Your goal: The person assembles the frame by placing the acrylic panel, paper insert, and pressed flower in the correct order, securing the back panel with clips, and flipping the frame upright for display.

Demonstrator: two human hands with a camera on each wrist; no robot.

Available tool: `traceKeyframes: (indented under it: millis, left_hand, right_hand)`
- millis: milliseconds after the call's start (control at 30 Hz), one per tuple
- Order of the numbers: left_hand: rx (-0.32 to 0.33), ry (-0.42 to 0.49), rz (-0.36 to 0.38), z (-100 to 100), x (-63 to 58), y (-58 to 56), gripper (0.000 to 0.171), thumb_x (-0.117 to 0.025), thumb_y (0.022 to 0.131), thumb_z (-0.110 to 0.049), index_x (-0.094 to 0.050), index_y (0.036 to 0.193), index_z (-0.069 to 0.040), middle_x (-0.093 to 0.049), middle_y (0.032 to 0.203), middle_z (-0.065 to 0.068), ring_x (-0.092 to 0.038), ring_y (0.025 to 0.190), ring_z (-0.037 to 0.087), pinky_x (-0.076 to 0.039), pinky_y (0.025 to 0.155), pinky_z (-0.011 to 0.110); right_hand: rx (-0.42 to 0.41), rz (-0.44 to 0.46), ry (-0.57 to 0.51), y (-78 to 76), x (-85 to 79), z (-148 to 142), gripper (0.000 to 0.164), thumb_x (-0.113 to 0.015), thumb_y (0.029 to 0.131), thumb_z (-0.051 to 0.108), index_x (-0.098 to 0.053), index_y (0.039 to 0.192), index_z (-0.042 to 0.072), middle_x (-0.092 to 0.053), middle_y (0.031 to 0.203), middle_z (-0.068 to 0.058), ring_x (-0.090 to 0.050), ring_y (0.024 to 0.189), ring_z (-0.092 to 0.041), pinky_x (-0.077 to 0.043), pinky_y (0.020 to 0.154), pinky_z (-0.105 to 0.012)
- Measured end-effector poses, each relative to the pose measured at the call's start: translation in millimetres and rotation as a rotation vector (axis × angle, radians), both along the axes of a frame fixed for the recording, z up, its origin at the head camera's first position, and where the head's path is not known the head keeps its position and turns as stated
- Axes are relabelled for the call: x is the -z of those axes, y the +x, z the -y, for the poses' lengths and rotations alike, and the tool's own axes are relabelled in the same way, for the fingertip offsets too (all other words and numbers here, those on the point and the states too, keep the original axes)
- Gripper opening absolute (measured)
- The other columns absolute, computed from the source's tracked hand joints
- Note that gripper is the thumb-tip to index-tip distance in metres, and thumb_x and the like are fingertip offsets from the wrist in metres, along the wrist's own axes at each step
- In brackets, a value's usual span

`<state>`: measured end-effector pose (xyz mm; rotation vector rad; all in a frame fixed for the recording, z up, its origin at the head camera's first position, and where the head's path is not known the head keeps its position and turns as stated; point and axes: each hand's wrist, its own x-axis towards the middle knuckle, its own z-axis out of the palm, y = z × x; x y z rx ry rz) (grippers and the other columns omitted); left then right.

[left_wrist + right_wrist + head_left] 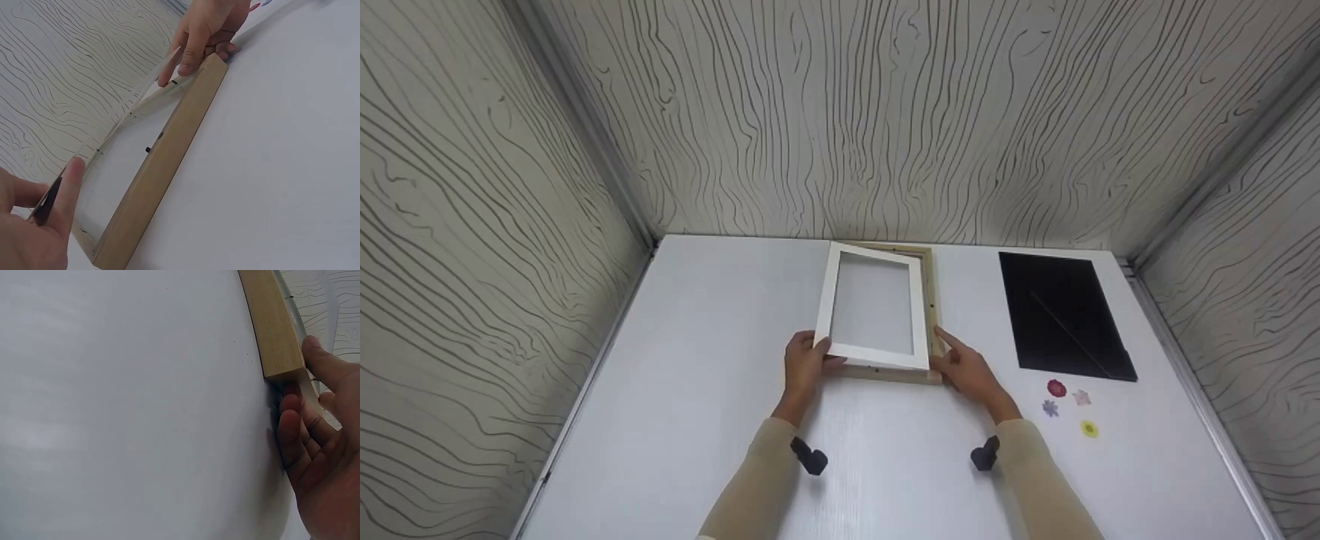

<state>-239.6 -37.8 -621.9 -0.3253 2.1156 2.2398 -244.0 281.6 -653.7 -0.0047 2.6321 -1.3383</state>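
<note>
A white mat [919, 307] with a rectangular window lies slanted over a light wooden picture frame [931, 281]. Its near edge is raised above the frame's near bar, a gap clear in the left wrist view. My left hand [804, 364] pinches the mat's near left corner between thumb and fingers. At the frame's near right corner, my right hand [967, 371] grips the wood, with the thumb on the upper edge and fingertips below the bar's end in the right wrist view. Small black tabs [148, 149] stick out from the frame's inner side.
To the right lies a black rectangular board [1057, 322] with a thin diagonal line. Several small flowers sit below it: red [1057, 388], pink [1081, 397], blue-violet [1050, 408] and yellow [1089, 428]. A wood-patterned wall [840, 150] rises behind the white table [720, 337].
</note>
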Motion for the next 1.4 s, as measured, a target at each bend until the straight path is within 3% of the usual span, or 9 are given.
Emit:
traceKeyframes:
  millis: [167, 300, 467, 633, 733, 900, 1033, 1233, 1400]
  left_hand:
    - [0.023, -0.034, 0.006, -4, 3.8, 1.1, 0.042, -0.059, 0.107, -0.015, -0.050, 0.139, 0.009, -0.071, 0.121, 0.030, -0.080, 0.094, 0.033, -0.064, 0.087, 0.042]
    - [0.034, -0.050, 0.017, -7, 6.1, 1.9, 0.041, -0.059, 0.107, -0.015, -0.050, 0.139, 0.008, -0.071, 0.120, 0.029, -0.081, 0.094, 0.032, -0.065, 0.085, 0.039]
    - [0.063, -0.048, 0.051, -7, 6.8, 1.1, 0.042, -0.055, 0.107, -0.016, -0.048, 0.140, 0.009, -0.071, 0.121, 0.030, -0.081, 0.093, 0.031, -0.064, 0.086, 0.039]
    - [0.109, -0.082, 0.070, -6, 6.0, 0.5, 0.050, -0.047, 0.101, -0.012, -0.044, 0.145, 0.013, -0.070, 0.125, 0.030, -0.080, 0.096, 0.031, -0.062, 0.094, 0.042]
    - [0.121, -0.100, 0.061, -5, 6.9, 0.9, 0.053, -0.048, 0.097, -0.007, -0.045, 0.145, 0.014, -0.069, 0.127, 0.031, -0.080, 0.097, 0.033, -0.061, 0.096, 0.043]
    - [0.154, -0.158, 0.032, -3, 11.4, 0.9, 0.047, -0.051, 0.101, -0.004, -0.049, 0.143, 0.015, -0.070, 0.128, 0.032, -0.080, 0.095, 0.033, -0.063, 0.093, 0.042]
    - [0.168, -0.241, 0.024, 0, 12.2, -0.1, 0.046, -0.055, 0.103, -0.007, -0.051, 0.145, 0.011, -0.075, 0.117, 0.026, -0.081, 0.089, 0.030, -0.064, 0.089, 0.039]
    - [0.193, -0.174, 0.044, 5, 14.6, -4.9, 0.050, -0.054, 0.105, -0.007, -0.046, 0.151, 0.009, -0.077, 0.089, 0.019, -0.079, 0.070, 0.024, -0.065, 0.067, 0.036]
    - [0.196, -0.188, 0.046, 7, 19.0, -7.2, 0.049, -0.056, 0.105, -0.006, -0.045, 0.152, 0.005, -0.075, 0.077, 0.013, -0.076, 0.060, 0.019, -0.064, 0.061, 0.034]
  right_hand:
    - [0.023, 0.020, -0.019, -0.4, -1.1, 0, 0.056, -0.054, 0.113, 0.032, -0.038, 0.167, 0.024, -0.061, 0.082, -0.002, -0.053, 0.063, -0.013, -0.046, 0.060, -0.026]
    - [0.037, 0.044, -0.059, 0.2, -2.5, 1, 0.055, -0.047, 0.115, 0.039, -0.038, 0.167, 0.024, -0.061, 0.080, -0.002, -0.052, 0.061, -0.013, -0.046, 0.058, -0.027]
    - [0.024, 0.040, -0.049, 2.0, -3.2, 1, 0.071, -0.060, 0.106, 0.055, -0.037, 0.167, 0.027, -0.062, 0.085, -0.003, -0.055, 0.067, -0.015, -0.047, 0.060, -0.028]
    - [0.006, 0.031, -0.035, 3.8, -3.2, 2, 0.081, -0.073, 0.099, 0.052, -0.036, 0.168, 0.029, -0.063, 0.088, -0.004, -0.057, 0.072, -0.017, -0.049, 0.062, -0.029]
    - [0.013, 0.031, -0.031, 4.6, -3.3, 2, 0.082, -0.074, 0.099, 0.049, -0.036, 0.168, 0.028, -0.064, 0.089, -0.004, -0.057, 0.074, -0.017, -0.049, 0.063, -0.030]
    - [0.021, 0.022, -0.009, 5.9, -3.7, 2, 0.080, -0.073, 0.101, 0.046, -0.035, 0.168, 0.025, -0.064, 0.089, -0.006, -0.058, 0.075, -0.017, -0.048, 0.065, -0.031]
    - [0.025, 0.012, 0.003, 5.8, -3.1, 3, 0.078, -0.073, 0.100, 0.045, -0.037, 0.167, 0.026, -0.064, 0.088, -0.004, -0.058, 0.076, -0.016, -0.049, 0.068, -0.030]
    - [0.027, -0.006, 0.007, 5.0, -0.5, 3, 0.077, -0.072, 0.101, 0.048, -0.039, 0.167, 0.028, -0.065, 0.089, -0.005, -0.060, 0.077, -0.018, -0.049, 0.071, -0.031]
    - [0.033, -0.004, 0.026, 4.0, 0.6, 4, 0.074, -0.069, 0.102, 0.049, -0.039, 0.166, 0.028, -0.065, 0.090, -0.005, -0.060, 0.077, -0.018, -0.048, 0.070, -0.032]
